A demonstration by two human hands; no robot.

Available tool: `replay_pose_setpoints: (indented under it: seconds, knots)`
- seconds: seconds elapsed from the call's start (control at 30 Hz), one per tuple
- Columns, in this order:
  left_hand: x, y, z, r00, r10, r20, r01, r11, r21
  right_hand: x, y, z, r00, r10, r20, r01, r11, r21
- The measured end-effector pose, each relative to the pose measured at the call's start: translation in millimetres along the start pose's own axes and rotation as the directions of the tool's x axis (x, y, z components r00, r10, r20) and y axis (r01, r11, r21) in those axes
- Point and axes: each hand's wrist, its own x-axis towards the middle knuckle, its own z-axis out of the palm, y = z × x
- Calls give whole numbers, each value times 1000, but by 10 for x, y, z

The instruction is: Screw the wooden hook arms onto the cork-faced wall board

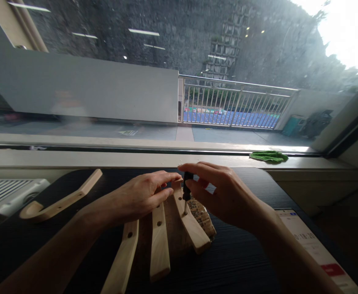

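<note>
My right hand (pixel 218 192) is closed around the black handle of a screwdriver (pixel 187 188), held upright. Its metal shaft reaches down to a hole in the rightmost curved wooden piece (pixel 194 230). My left hand (pixel 138 194) lies stretched over the middle wooden piece (pixel 159 249), thumb and forefinger apart, fingertips at the far end of the rightmost piece; its other fingers are partly hidden. Left of these lies another wooden piece (pixel 125 253) with a round hole. Beneath them is a brown base (pixel 207 222) with a rough, patterned right edge.
A hook-shaped wooden piece (pixel 62 206) lies at the left of the black table (pixel 236 253). On the right is a phone (pixel 307 241) with a lit timer screen. A green cloth (pixel 269 156) lies on the windowsill (pixel 215 161); a white heater (pixel 10 196) stands at the left.
</note>
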Motion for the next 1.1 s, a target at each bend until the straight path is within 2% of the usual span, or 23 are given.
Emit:
replay_pose_setpoints:
  seconds: [0.1,0.3,0.57,0.8,1.0,1.1]
  knots:
    - [7,-19,14,1000,8,-6,-8,1000,0,1,3,-4,1000,9,21,-9,1000,-5]
    - [-9,108,-70,998,-44,38,44,999,10,-1,4,9,999,-25,31,26,1000,-15]
    - [6,-28,11,1000,3,-12,-3,1000,4,-1,17,15,1000,7,18,-7,1000,-15]
    - [-13,77,-50,1000,-15,10,15,1000,-8,6,-9,18,999,-29,25,29,1000,2]
    - [-4,2,5,999,0,-34,0,1000,-14,0,7,4,1000,16,13,-16,1000,-13]
    - [-15,12,-11,1000,-6,6,6,1000,-16,1,-4,-4,1000,11,24,-11,1000,-12]
